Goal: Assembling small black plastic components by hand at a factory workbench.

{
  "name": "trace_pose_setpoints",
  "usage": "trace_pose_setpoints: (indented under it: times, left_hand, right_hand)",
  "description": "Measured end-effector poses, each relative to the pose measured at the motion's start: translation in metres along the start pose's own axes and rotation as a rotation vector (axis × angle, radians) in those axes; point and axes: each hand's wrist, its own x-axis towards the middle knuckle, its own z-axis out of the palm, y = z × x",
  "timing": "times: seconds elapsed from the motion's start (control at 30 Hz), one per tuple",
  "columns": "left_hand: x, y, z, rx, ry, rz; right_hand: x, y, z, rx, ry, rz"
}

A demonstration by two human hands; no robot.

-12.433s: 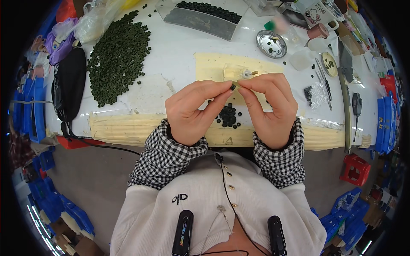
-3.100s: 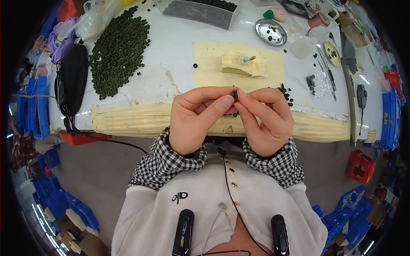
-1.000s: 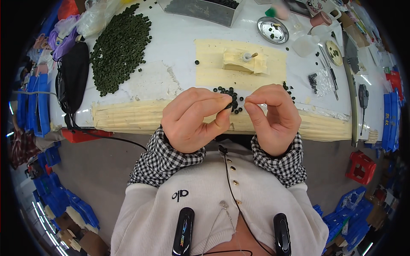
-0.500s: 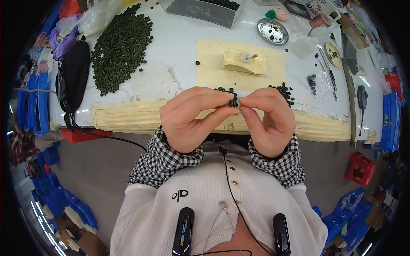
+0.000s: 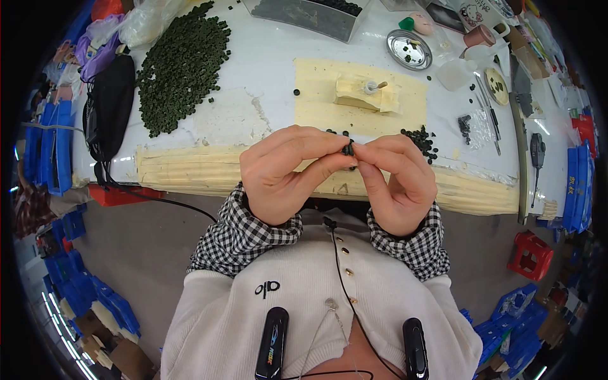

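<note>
A small dark green piece [image 5: 348, 149], like a bead or little ring, is pinched between the thumb and index finger of my left hand [image 5: 278, 174]. From the other side the fingertips of my right hand [image 5: 403, 180] close in on the same piece and appear to touch it. Its exact shape is mostly covered by fingertips. Just beyond my fingers a few similar dark pieces [image 5: 345, 133] lie at the table's near edge. A loose cluster of dark green pieces [image 5: 420, 142] sits past my right hand.
A big heap of dark green pieces [image 5: 180, 73] spreads over the white table at the left. A yellow block [image 5: 364, 95] with a small white cup rests on yellow sheeting [image 5: 310, 76]. Beyond are a grey tray [image 5: 310, 22], a round metal dish [image 5: 409, 50] and slim tools [image 5: 491, 114].
Both hands stay together in nearly the same place. The fingertips have shifted slightly around the small piece, and the whole view has moved a little.
</note>
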Motion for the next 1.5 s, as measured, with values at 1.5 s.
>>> trace_pose_setpoints:
  times: [1.5]
  left_hand:
    - [-0.005, -0.014, 0.009, -1.154, -0.071, -0.757]
  right_hand:
    - [0.005, 0.004, 0.002, -0.233, 0.082, -0.070]
